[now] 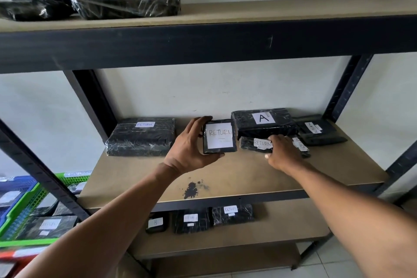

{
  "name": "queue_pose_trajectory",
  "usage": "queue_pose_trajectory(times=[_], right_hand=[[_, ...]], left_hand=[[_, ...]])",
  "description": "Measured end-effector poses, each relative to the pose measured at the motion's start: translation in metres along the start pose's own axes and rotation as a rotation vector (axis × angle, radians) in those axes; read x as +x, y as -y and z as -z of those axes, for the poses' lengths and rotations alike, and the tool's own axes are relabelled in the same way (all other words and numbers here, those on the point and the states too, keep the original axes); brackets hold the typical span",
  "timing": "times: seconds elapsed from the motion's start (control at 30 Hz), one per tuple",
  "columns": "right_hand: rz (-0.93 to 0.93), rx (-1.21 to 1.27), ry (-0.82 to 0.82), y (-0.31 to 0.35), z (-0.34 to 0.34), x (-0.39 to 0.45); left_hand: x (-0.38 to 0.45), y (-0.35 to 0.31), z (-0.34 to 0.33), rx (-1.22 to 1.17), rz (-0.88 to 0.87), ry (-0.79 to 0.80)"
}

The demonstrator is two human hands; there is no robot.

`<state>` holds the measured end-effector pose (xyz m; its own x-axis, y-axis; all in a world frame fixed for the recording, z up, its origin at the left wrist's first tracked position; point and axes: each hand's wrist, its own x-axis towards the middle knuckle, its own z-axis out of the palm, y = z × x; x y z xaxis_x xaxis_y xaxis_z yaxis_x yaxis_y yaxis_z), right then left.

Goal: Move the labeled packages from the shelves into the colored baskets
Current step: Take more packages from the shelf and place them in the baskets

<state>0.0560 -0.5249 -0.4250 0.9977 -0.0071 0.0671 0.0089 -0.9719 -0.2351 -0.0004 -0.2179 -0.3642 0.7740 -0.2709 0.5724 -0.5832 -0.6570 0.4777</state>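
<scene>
My left hand grips a small black package with a white RETURN label, held just above the middle shelf. My right hand has its fingers curled round a flat black package labelled RETURN that lies on the shelf. Behind it sits a bigger package marked A. A large RETURN package lies at the shelf's left. Two more dark labelled packages lie at the right.
A green basket holding labelled packages stands at lower left, beside a blue basket and a red one. The lower shelf carries three small packages. Wrapped black bundles sit on the top shelf. Dark uprights frame both sides.
</scene>
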Motion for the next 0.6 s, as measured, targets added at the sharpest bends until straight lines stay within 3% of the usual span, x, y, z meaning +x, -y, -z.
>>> queue_pose_trajectory(times=[0.3, 0.6], right_hand=[[0.1, 0.17, -0.074, -0.007, -0.001, -0.009], [0.517, 0.294, -0.344, 0.011, 0.058, -0.057]], left_hand=[[-0.001, -0.002, 0.001, -0.012, -0.013, 0.019], [-0.015, 0.007, 0.026, 0.036, -0.034, 0.031]])
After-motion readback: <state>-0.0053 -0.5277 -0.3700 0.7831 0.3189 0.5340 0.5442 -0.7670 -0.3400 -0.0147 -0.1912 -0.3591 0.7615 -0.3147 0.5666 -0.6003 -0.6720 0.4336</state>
